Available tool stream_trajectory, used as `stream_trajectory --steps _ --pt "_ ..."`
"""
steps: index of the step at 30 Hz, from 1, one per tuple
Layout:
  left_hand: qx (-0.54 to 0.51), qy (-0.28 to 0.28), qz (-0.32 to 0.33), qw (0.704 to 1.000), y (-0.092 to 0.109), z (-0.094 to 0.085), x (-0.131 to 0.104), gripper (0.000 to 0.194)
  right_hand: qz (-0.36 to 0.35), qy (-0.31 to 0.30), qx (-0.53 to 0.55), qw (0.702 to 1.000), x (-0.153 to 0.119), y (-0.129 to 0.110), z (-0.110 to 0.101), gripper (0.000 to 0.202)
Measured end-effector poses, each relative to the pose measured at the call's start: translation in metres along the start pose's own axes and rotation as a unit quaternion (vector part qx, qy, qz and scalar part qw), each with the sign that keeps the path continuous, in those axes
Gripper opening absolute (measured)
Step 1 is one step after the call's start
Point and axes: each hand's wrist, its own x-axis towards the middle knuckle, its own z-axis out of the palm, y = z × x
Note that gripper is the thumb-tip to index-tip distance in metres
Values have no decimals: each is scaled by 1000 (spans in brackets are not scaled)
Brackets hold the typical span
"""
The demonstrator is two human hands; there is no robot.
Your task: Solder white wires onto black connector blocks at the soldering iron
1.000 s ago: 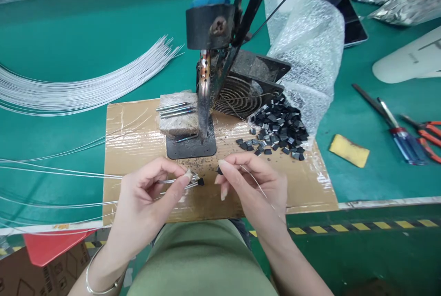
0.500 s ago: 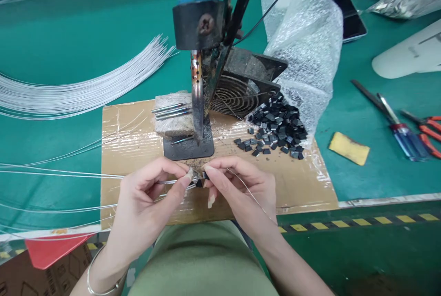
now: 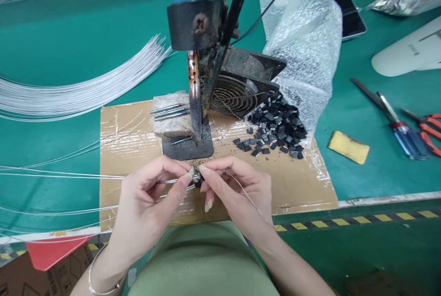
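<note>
Below the soldering iron (image 3: 195,98), my left hand (image 3: 146,202) pinches the ends of thin white wires (image 3: 110,177) between thumb and forefinger. The wires trail off to the left. My right hand (image 3: 237,192) is also closed, its thumb and forefinger on a small black connector (image 3: 201,175), mostly hidden by the fingertips. The wire ends and the connector meet between my two hands; whether they are joined I cannot tell. Another dark piece shows just beneath the fingertips. A thin silvery strand (image 3: 246,193) runs across my right hand toward the wrist.
Loose black connectors (image 3: 279,124) are heaped right of a fan (image 3: 234,96) on the cardboard (image 3: 292,186). A pale block (image 3: 170,126) bears metal rods. A wire bundle (image 3: 103,89) lies left. Rightward are a yellow sponge (image 3: 349,147), a screwdriver (image 3: 406,137) and orange-handled pliers (image 3: 430,131).
My right hand has moved slightly left, bringing the small connector up against the wire ends at my left fingertips. The whole view has shifted a little.
</note>
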Motion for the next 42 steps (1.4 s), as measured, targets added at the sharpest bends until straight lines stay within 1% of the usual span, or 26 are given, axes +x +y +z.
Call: stream_trajectory --steps 6,12,17,22,26,28,33,42 --pt "3 -1 -9 1000 0 0 0 10 3 -1 -7 1000 1 1 -1 13" --pt "0 1 -9 1000 0 1 1 9 -19 -2 7 1000 0 6 -1 9" --pt "-4 8 4 1000 -1 4 1 10 -36 -2 2 999 0 9 -2 8" --pt "36 4 16 999 -1 3 -1 9 -35 -13 -3 999 0 10 -4 5" --pt "67 -7 32 997 0 2 0 13 -32 -20 -2 999 0 12 -4 6" --pt "60 -18 26 998 0 2 0 13 -36 -20 3 999 -1 13 -4 5" --pt "23 -22 -7 999 -2 3 0 12 -22 -24 5 999 -1 14 -6 6" --pt "-19 -17 -7 1000 -1 4 0 12 -9 -32 15 999 -1 13 -7 4"
